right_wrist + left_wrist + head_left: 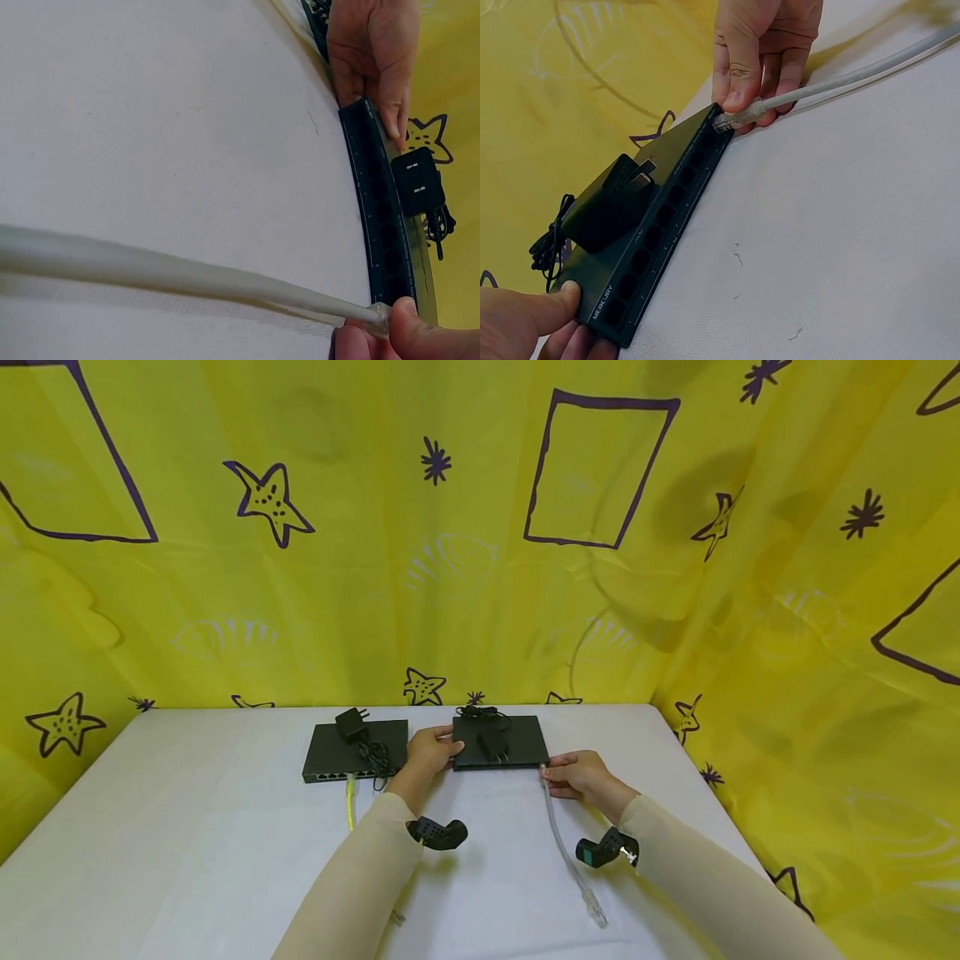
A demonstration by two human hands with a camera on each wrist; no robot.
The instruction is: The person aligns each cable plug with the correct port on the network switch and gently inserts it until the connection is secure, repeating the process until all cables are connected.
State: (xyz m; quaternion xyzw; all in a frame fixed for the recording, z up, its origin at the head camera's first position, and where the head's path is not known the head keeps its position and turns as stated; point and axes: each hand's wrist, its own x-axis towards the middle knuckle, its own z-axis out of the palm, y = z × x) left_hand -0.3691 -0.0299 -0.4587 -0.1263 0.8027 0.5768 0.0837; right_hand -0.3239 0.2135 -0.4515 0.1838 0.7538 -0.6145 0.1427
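Observation:
A black network switch (528, 739), marked MERCURY along its port side in the left wrist view, lies at the back of the table. My left hand (429, 756) grips its left end, thumb on top and fingers underneath. At the other end, my right hand (585, 775) pinches the clear plug (733, 120) of a light grey network cable (557, 831). The plug is right at the last port on that side; how deep it sits I cannot tell. From there the cable runs toward me to a loose plug (595, 910). A power adapter (491, 745) with bundled cord rests on the switch.
Left of my left hand sits a second black switch (321, 750), with its own power adapter (350, 724) on top and a yellow cable (350, 802) at its ports. My left sleeve hides part of that cable. A yellow curtain (360, 610) hangs behind the white table (187, 827).

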